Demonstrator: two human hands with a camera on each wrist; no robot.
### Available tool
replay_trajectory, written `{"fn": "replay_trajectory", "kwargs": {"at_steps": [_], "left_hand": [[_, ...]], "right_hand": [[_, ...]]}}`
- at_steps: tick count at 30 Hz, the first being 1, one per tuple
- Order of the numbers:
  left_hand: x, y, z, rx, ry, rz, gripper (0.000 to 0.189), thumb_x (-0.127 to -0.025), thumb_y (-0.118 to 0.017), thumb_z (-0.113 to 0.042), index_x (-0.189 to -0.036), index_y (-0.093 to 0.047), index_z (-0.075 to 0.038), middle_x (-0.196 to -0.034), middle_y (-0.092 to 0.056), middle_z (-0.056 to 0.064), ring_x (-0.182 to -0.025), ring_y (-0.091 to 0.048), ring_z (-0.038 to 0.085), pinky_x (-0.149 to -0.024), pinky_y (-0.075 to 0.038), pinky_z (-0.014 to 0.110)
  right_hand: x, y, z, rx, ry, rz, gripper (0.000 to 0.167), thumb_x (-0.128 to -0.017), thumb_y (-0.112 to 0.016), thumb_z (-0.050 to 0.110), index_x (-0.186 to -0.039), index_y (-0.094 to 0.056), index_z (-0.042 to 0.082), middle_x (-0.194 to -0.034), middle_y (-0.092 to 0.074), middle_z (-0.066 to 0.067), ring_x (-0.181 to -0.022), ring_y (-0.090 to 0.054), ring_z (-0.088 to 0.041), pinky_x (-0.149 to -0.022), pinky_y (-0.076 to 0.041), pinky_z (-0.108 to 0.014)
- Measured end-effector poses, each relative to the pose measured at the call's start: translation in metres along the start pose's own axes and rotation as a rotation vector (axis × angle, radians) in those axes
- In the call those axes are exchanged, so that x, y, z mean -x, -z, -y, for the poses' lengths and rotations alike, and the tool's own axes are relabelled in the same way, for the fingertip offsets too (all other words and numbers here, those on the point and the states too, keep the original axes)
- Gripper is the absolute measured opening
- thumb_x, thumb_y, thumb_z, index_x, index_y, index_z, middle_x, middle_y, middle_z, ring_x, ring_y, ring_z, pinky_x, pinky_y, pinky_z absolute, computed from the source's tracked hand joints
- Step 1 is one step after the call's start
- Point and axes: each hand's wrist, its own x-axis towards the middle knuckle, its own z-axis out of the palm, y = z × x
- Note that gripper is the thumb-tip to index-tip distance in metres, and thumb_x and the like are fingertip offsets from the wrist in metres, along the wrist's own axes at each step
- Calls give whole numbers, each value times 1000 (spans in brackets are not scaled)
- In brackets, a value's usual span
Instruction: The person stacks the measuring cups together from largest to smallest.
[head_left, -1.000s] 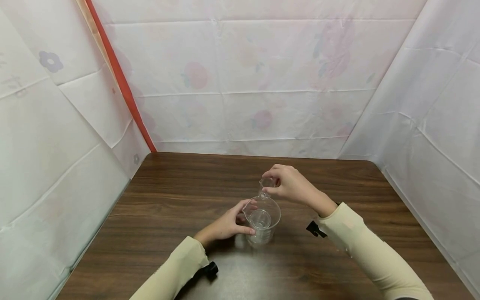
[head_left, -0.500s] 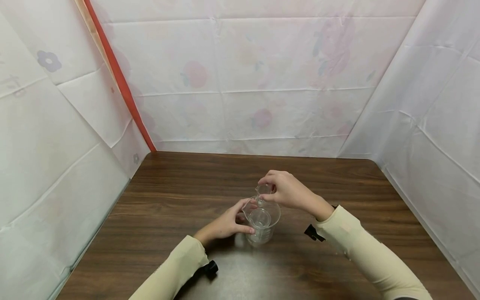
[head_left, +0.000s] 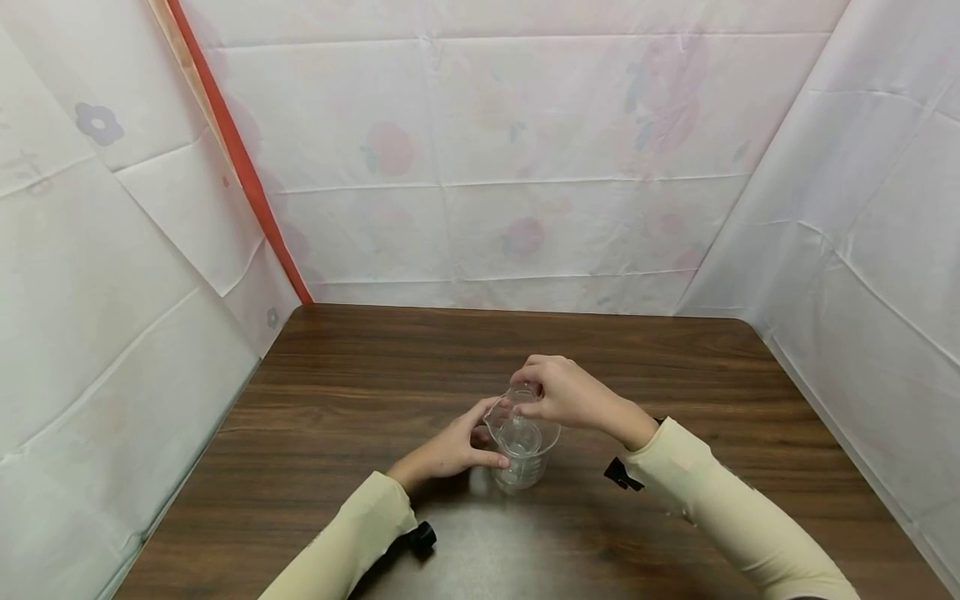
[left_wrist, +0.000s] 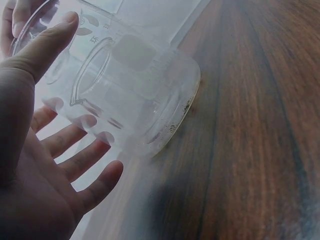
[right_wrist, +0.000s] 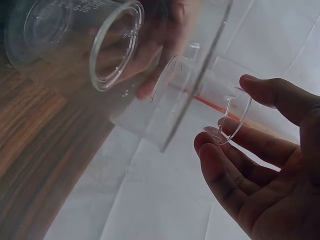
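Note:
A large clear glass beaker [head_left: 544,454] stands upright on the table. My left hand [head_left: 456,443] holds it from the left, thumb on the near side and fingers around the far side. A medium beaker [head_left: 520,437] sits inside it, its rim [right_wrist: 93,65] visible through the outer glass in the right wrist view. My right hand [head_left: 573,398] pinches a small clear beaker [right_wrist: 210,95] near its rim, between thumb and fingertips. The small beaker's lower end reaches into the mouth of the large one, above the medium beaker. Printed markings show on the large beaker's wall [left_wrist: 132,80].
The dark wood-grain table [head_left: 360,367] extends around the beakers. Pale printed cloth sheets [head_left: 480,150] hang behind and at both sides, with a red strip [head_left: 247,167] at the back left corner. A black buckle [head_left: 622,475] hangs at the right sleeve.
My right hand has moved down and slightly left and nearer, bringing the small beaker from behind the large beaker's rim into its mouth. The left hand and the large beaker have stayed put.

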Motion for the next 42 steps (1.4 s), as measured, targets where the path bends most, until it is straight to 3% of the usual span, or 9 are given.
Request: {"fn": "replay_trajectory", "kwargs": {"at_steps": [8,15,26,33,38,42], "left_hand": [[0,0,-2,-2,3,2,80,-83,-78,-24,-148,-32,-17,-148,-44,8,-130,-50,30,-102,-46,47],[0,1,-3,14,15,4,80,-83,-79,-25,-148,-32,-17,-145,-47,10,-118,-59,30,-98,-49,45],[0,1,-2,1,-20,8,79,-84,-77,-19,-148,-32,-16,-150,-42,7,-135,-44,29,-103,-45,49],[1,1,-2,7,41,14,81,-84,-77,-31,-149,-30,-23,-145,-47,10,-118,-58,31,-97,-49,44],[2,1,-3,15,58,20,83,-84,-77,-34,-151,-28,-25,-148,-44,7,-118,-59,31,-97,-50,43],[2,1,-2,14,50,14,83,-85,-77,-30,-151,-28,-22,-148,-43,8,-119,-58,33,-99,-49,45]], "right_hand": [[0,-1,0,26,15,46,27,-81,-79,20,-104,-72,7,-89,-63,-1,-67,-46,-3,-59,-41,-18],[-1,-1,0,35,23,100,29,-81,-79,21,-105,-73,6,-94,-66,-3,-69,-50,-3,-61,-43,-17],[1,-2,-1,32,38,121,29,-81,-79,20,-105,-73,4,-94,-66,-4,-72,-58,-14,-62,-45,-19],[0,-10,-1,24,36,145,32,-79,-78,15,-109,-73,5,-97,-67,-4,-71,-55,-10,-61,-44,-18],[0,-17,-1,13,32,164,37,-79,-78,13,-114,-71,4,-100,-67,-7,-68,-51,-6,-59,-43,-17],[0,-21,0,24,44,167,36,-78,-79,13,-112,-72,6,-101,-68,-8,-69,-54,-10,-59,-43,-18]]}}
